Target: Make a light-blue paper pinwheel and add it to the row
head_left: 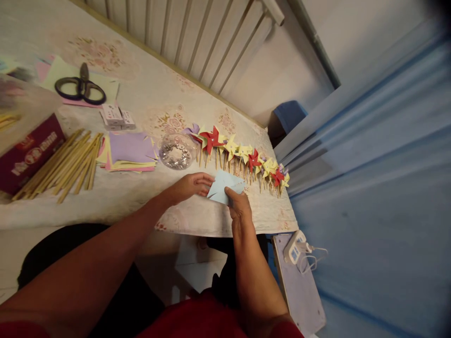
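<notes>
A light blue square of paper [225,184] with slits cut in from its corners is above the table's front part. My right hand [240,204] grips its near right side, thumb on top and the other fingers mostly hidden beneath. My left hand [192,187] is at the paper's left edge, fingers stretched out; whether the fingertips touch it I cannot tell. Just beyond the paper lies a row of finished paper pinwheels [230,146] on sticks, in red, yellow and purple. A clear round container [176,152] of small shiny metal pieces sits beyond my left hand.
Left of the container are stacked coloured paper squares [128,149], small white boxes [116,116] and a pile of wooden sticks [72,162] by a dark red box [31,152]. Black-handled scissors [81,89] rest on paper. A blue curtain [373,188] hangs at right, beside a power strip [295,247].
</notes>
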Motion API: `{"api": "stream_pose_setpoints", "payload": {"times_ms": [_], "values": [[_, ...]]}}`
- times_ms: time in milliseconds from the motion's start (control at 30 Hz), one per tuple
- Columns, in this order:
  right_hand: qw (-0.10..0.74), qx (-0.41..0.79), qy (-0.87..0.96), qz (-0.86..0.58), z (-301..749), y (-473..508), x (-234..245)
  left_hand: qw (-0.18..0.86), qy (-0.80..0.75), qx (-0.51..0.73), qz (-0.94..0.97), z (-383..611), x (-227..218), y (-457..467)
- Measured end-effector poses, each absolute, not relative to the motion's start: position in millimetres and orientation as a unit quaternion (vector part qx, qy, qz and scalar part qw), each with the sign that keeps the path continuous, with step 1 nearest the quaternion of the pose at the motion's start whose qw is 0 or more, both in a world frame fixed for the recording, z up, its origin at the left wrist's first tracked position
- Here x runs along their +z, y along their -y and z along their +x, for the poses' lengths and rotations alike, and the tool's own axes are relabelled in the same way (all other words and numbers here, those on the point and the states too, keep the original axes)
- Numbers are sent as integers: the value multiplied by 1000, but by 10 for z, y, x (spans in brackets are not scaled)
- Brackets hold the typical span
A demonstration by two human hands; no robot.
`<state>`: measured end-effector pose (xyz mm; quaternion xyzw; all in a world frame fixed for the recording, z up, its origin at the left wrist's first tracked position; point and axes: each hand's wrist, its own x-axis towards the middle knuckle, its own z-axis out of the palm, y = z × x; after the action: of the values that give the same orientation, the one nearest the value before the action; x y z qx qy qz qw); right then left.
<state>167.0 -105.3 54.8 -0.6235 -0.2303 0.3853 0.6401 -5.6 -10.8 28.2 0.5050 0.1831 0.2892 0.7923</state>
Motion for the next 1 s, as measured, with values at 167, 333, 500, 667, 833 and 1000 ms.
{"api": "stream_pose_setpoints", "payload": {"times_ms": [167,333,500,667,833,1000], "values": [[634,407,212,-622,1665,1061,562,754,-156,289,569,-30,264,122],[625,410,194,-635,1599,1055,549,742,-170,299,576,-26,270,128],[622,404,217,-635,1530,1045,509,732,-177,312,579,-27,282,126],[615,392,230,-644,1485,1038,495,693,-184,319,619,-31,280,122],[601,396,241,-651,1466,1034,492,667,-191,328,641,-35,271,126],[586,383,258,-666,1465,1030,470,691,-188,328,616,-32,302,141]]}}
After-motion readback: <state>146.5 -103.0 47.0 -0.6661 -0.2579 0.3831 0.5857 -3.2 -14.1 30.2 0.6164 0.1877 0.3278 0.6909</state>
